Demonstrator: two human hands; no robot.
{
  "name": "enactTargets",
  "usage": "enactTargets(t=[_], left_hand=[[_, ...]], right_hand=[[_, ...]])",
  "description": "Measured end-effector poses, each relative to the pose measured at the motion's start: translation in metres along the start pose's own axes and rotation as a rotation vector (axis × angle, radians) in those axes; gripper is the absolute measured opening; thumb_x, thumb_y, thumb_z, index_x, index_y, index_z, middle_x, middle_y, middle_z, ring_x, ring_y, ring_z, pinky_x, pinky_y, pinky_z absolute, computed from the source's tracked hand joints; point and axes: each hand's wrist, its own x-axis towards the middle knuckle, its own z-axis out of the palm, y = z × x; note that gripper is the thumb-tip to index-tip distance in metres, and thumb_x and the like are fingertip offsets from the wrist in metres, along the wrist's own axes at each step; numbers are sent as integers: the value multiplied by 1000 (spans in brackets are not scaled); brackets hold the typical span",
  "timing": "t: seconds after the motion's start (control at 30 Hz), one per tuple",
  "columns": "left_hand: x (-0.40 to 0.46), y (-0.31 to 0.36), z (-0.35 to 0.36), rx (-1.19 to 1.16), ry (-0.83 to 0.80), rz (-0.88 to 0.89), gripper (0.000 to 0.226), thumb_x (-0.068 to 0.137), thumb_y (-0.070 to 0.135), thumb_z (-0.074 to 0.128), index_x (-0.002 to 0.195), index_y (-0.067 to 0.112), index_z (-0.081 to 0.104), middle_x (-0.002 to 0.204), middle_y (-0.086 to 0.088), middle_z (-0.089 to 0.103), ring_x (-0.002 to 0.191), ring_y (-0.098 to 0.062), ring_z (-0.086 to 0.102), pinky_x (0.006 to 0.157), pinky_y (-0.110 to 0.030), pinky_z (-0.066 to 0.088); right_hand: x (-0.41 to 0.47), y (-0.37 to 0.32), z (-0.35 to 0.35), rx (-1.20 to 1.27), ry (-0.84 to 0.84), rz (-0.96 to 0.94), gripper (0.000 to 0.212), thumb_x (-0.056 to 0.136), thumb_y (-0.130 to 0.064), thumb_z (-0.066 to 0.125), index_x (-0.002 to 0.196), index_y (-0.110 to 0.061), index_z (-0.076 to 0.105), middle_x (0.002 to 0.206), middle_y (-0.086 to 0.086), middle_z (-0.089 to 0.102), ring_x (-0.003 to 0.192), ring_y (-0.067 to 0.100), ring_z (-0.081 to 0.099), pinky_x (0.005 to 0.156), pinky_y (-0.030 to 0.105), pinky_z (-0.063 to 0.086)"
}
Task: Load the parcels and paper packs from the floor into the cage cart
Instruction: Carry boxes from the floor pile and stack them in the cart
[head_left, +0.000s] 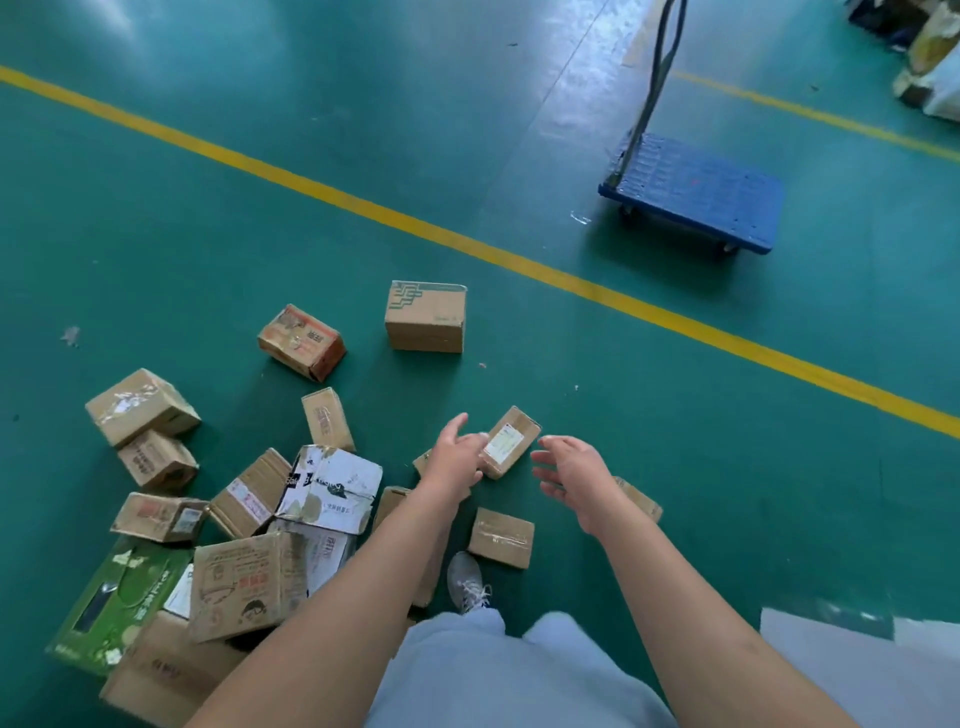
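The head view shows your two hands reaching down to a small brown parcel (510, 441) on the green floor (208, 234). It is a cardboard box, long and flat, with a white label on top. Its long side runs from near you up and to the right, toward the blue platform trolley (696, 192).

Your left hand (457, 457) touches the parcel's left side, though it is hard to tell if it really holds it. Your right hand (569, 470) is just right of the parcel, fingers spread and holding nothing.

Left of the parcel lies a heap of more cardboard boxes (234, 509), some torn, and a green carton (119, 603). A yellow line (363, 208) runs beyond the parcel.
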Motion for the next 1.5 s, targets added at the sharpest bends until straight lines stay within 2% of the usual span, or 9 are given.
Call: enactTargets(t=[0.17,0.43,0.6,0.87,1.03,1.13,1.3,1.4,1.5], left_hand=[[33,46,-17,-58,53,17,55,107,21,51,159,27,33,109,4,55,104,-18,59,75,-26,54],[98,102,-41,-193,175,19,54,106,22,50,158,29,35,89,9,52,96,-17,54,86,-34,53],[161,139,-44,-243,259,1,53,106,26,51,157,31,36,98,8,57,104,-19,61,98,-41,55],[317,242,-4,-377,403,-123,53,106,27,52,157,31,38,112,10,56,114,-20,62,101,-41,56],[412,347,34,-438,435,-243,54,106,26,54,157,30,37,131,5,53,120,-21,61,99,-37,56],[463,401,39,-455,464,-217,54,107,25,53,158,30,35,127,6,54,121,-22,60,98,-36,55],[527,440,29,-482,498,-250,54,106,26,54,157,31,37,134,2,57,118,-20,62,96,-34,56],[558,443,14,-527,513,-272,54,106,27,54,157,31,38,140,3,57,118,-19,62,96,-34,57],[592,434,-5,-577,531,-338,54,105,26,55,156,30,38,139,3,56,117,-19,63,91,-32,57]], right_hand=[[43,-55,24,-45,-60,-14,23,106,-30,52,118,-16,64,114,6,72,102,22,69,79,33,55],[121,-150,66,-181,-81,-107,20,105,-30,54,115,-16,64,113,5,69,102,20,64,95,39,56],[189,-206,95,-225,-157,-112,13,105,-30,54,108,-21,64,114,5,68,109,24,65,96,39,57],[381,-321,106,-272,-290,22,19,105,-29,55,118,-16,63,114,5,68,108,22,65,79,31,54],[504,-412,105,-359,-311,140,12,102,-23,55,98,-18,64,105,8,67,92,21,60,79,34,54],[553,-469,113,-462,-356,94,18,101,-15,50,84,-15,57,97,11,57,86,23,50,73,36,46],[612,-522,132,-578,-402,103,17,104,-20,48,91,-22,60,110,8,63,98,20,56,99,43,53],[638,-532,147,-656,-408,128,16,104,-21,49,92,-21,60,124,11,66,99,20,58,102,43,53],[671,-529,172,-741,-409,166,24,103,-19,49,112,-2,64,130,21,63,92,21,53,104,48,52]])
